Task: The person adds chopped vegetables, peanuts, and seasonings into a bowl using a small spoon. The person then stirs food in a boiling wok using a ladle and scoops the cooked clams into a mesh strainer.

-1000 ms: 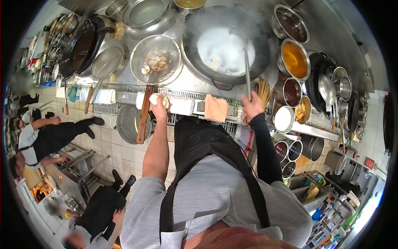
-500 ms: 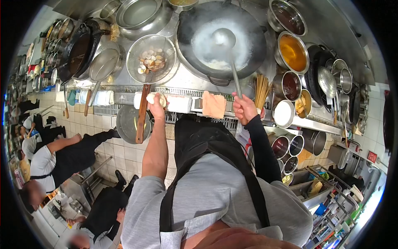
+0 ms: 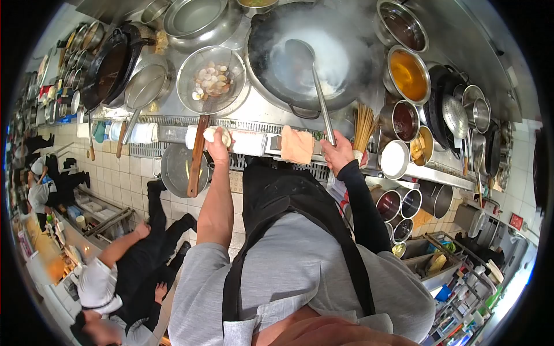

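Observation:
My right hand (image 3: 339, 154) is closed round the handle of a long metal ladle (image 3: 321, 104). The ladle's bowl lies in the left part of a large black wok (image 3: 262, 86) with pale, steaming liquid. My left hand (image 3: 217, 147) grips a bunched white cloth (image 3: 226, 137) at the counter's front edge, just right of the wooden handle of a mesh strainer (image 3: 195, 164). Clams (image 3: 212, 81) sit in that strainer, left of the wok. Between my hands a folded peach-coloured cloth (image 3: 297, 145) hangs over the edge. Steam blurs part of the wok.
A bamboo brush (image 3: 363, 130) stands right of my right hand. Further right are a bowl of white seasoning (image 3: 395, 160), a bowl of amber liquid (image 3: 408, 72) and a pot of dark red sauce (image 3: 405, 120). A pan (image 3: 179, 173) is below the strainer. Co-workers (image 3: 101, 277) stand behind at left.
The ladle's bowl has shifted left in the wok and turned, and its handle slants more. Steam is thicker at the right. The left hand has barely moved. Co-workers behind have walked closer together.

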{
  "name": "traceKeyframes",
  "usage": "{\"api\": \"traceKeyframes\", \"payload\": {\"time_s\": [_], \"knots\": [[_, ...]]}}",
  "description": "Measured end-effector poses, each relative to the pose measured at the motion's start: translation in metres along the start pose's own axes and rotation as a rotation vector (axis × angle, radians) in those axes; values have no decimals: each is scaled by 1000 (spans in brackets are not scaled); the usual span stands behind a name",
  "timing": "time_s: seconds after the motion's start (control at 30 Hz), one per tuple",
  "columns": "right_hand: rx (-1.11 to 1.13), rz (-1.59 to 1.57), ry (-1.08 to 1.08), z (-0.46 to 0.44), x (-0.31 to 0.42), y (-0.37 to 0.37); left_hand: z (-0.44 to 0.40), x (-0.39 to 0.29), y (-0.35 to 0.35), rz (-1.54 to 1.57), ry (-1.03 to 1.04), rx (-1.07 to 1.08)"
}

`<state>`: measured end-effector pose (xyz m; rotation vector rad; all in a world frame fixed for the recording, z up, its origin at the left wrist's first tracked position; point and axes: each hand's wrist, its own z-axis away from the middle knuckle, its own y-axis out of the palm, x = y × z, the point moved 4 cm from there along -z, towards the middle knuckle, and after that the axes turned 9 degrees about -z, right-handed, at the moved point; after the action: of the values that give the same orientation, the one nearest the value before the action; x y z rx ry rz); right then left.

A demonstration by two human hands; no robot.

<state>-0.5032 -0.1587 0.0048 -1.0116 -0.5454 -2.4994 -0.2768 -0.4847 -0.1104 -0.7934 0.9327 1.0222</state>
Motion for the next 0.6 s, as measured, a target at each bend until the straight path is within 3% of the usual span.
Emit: {"api": "traceKeyframes", "payload": {"time_s": [0.13, 0.33, 0.43, 0.6], "knots": [[63, -193, 100, 5, 8, -12, 0, 1, -1, 7, 19, 4], [-319, 832, -891, -9, -28, -49, 0, 3, -3, -9, -18, 20], [-138, 123, -92, 24, -13, -31, -1, 3, -2, 9, -21, 36], [176, -501, 207, 43, 3, -29, -1, 2, -2, 8, -15, 36]]}}
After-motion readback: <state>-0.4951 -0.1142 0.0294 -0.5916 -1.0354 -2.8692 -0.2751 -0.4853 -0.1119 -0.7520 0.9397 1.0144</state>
